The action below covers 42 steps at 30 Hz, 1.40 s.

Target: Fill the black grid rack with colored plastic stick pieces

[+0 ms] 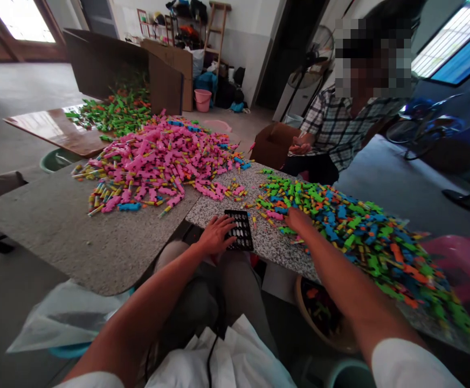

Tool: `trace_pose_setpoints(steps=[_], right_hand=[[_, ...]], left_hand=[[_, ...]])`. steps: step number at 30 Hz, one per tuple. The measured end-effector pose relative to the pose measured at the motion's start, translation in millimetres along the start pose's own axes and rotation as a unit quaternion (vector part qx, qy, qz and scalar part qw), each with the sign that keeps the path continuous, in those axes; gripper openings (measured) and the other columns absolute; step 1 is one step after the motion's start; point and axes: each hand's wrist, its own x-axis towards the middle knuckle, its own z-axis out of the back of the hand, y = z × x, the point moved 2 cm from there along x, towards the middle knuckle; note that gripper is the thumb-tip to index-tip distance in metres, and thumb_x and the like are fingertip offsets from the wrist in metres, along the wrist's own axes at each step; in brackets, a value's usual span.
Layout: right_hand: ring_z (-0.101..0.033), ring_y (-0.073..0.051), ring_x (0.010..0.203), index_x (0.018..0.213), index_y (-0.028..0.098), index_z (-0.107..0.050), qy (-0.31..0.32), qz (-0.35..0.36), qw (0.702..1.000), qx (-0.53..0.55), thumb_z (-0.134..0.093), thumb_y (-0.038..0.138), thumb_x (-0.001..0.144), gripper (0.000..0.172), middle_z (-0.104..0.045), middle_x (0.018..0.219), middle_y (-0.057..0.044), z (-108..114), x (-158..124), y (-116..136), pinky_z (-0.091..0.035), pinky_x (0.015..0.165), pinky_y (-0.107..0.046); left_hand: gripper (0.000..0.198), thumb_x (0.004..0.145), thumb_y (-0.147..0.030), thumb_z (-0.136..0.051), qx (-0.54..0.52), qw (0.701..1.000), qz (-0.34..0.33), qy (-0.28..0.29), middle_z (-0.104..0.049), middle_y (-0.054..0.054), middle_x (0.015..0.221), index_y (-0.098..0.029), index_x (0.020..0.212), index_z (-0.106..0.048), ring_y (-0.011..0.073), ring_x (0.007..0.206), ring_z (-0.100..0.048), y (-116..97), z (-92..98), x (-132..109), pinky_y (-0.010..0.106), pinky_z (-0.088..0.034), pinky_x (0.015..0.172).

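- Head view: the person sits at a speckled stone table [77, 242], both bare forearms stretched forward over its near edge.
- The left hand [216, 236] lies flat on a black tray [243, 233] pierced with rows of holes. Its grip is wide, with the fingers spread over the tray's left part and pressing on it rather than closing round it.
- The tray sits on the table close to the near edge, between the two hands, and its holes look unfilled as far as can be made out.
- The right hand [296, 218] is at the near-left fringe of a mixed heap [360, 237] of small green, blue and orange plastic pieces. Its back faces the camera and the fingertips are hidden among the pieces, so I cannot tell whether its grip is closed on one.
- Judged from this, the step in hand is reaching into the heap while the tray is steadied. Getting one small piece out of so dense a pile would call for a fine pinch, and the tray would have to be kept from sliding.
- A pink heap [158, 161] covers the middle of the table, and a green heap [113, 113] lies beyond it in front of an open cardboard box [109, 64].
- Across the table sits another person in a checked shirt [340, 129], with their hands [299, 144] held together near the lap, well apart from the tray.
- Under the table by the right arm stands a basket [299, 302] with a few coloured pieces in it.
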Motion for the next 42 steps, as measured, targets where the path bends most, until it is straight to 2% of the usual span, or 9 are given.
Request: trace_pose_setpoints(steps=[7,11,15,20,23,29,34,38,42], right_hand=[[-0.072,-0.033,0.109,0.113,0.014,-0.079,0.012,0.029,0.999,-0.037,-0.054,0.023,0.096,0.032,-0.072,0.12,-0.021,7.9,-11.1,-0.3,-0.053,0.085,-0.036],[-0.072,-0.031,0.106,0.11,0.015,-0.077,-0.067,0.038,0.997,0.016,-0.059,0.027,0.093,0.028,-0.073,0.115,-0.02,20.9,-14.8,11.9,-0.052,0.087,-0.036],[-0.073,-0.024,0.088,0.099,0.016,-0.073,-0.145,0.044,0.951,0.27,-0.063,0.037,0.09,0.025,-0.077,0.097,-0.012,35.9,-25.9,67.8,-0.054,0.078,-0.031],[-0.061,-0.016,0.05,0.073,0.019,-0.065,-0.022,0.107,0.83,0.547,-0.061,0.044,0.085,0.028,-0.066,0.059,-0.002,28.9,-39.1,169.7,-0.051,0.051,-0.025],[-0.063,-0.015,0.052,0.077,0.018,-0.069,0.005,0.103,0.805,0.585,-0.065,0.044,0.082,0.027,-0.07,0.065,-0.003,17.3,-35.6,205.5,-0.05,0.048,-0.023],[-0.062,-0.014,0.053,0.081,0.017,-0.076,0.026,0.136,0.874,0.466,-0.066,0.041,0.087,0.026,-0.07,0.062,-0.001,12.7,-22.3,220.8,-0.045,0.051,-0.022],[-0.07,-0.018,0.07,0.079,0.017,-0.076,-0.02,0.17,0.917,0.361,-0.065,0.04,0.092,0.029,-0.075,0.07,-0.004,21.5,-26.6,230.7,-0.047,0.065,-0.023],[-0.073,-0.021,0.082,0.083,0.017,-0.079,-0.088,0.159,0.938,0.294,-0.063,0.042,0.096,0.032,-0.08,0.085,-0.009,22.1,-33.8,237.6,-0.048,0.076,-0.026],[-0.074,-0.023,0.09,0.089,0.016,-0.081,-0.102,0.156,0.95,0.25,-0.061,0.042,0.098,0.034,-0.081,0.093,-0.013,19.6,-36.6,239.0,-0.048,0.081,-0.027]], left_hand=[[0.054,0.1,-0.049,-0.06,-0.006,1.0,0.0,-0.02,-0.05,0.011,0.163,-0.024,0.148,-0.058,0.0311,0.155,-0.04,-0.2,0.7,-1.5,0.059,-0.025,0.13],[0.056,0.097,-0.048,-0.063,0.006,0.999,0.002,-0.046,-0.048,0.016,0.161,-0.02,0.146,-0.06,0.0332,0.156,-0.037,0.1,-0.2,-3.8,0.055,-0.029,0.13],[0.055,0.093,-0.052,-0.068,0.023,0.997,0.03,-0.065,-0.054,0.016,0.153,-0.02,0.139,-0.064,0.0367,0.154,-0.037,1.2,-0.3,-4.3,0.059,-0.026,0.13],[0.054,0.094,-0.054,-0.067,0.029,0.997,0.027,-0.062,-0.055,0.015,0.151,-0.021,0.136,-0.065,0.0356,0.147,-0.044,0.6,3.5,-4.3,0.059,-0.029,0.127],[0.053,0.093,-0.053,-0.068,0.03,0.997,0.028,-0.059,-0.055,0.015,0.152,-0.021,0.136,-0.065,0.035,0.145,-0.046,-0.7,6.4,-5.9,0.059,-0.03,0.127],[0.053,0.094,-0.053,-0.067,0.022,0.998,0.039,-0.049,-0.055,0.015,0.152,-0.021,0.135,-0.065,0.0345,0.143,-0.047,-3.4,11.2,-8.3,0.058,-0.029,0.127],[0.051,0.093,-0.053,-0.067,0.003,0.998,0.051,-0.039,-0.055,0.014,0.153,-0.023,0.134,-0.066,0.0354,0.145,-0.045,-2.5,12.7,-8.5,0.059,-0.028,0.127],[0.051,0.091,-0.053,-0.07,0.008,0.997,0.06,-0.039,-0.055,0.013,0.153,-0.023,0.132,-0.066,0.0357,0.146,-0.044,-1.4,12.1,-9.6,0.06,-0.025,0.129],[0.05,0.09,-0.052,-0.071,0.01,0.997,0.069,-0.039,-0.056,0.012,0.153,-0.022,0.13,-0.067,0.0356,0.147,-0.043,-1.0,10.1,-9.4,0.061,-0.023,0.13]])
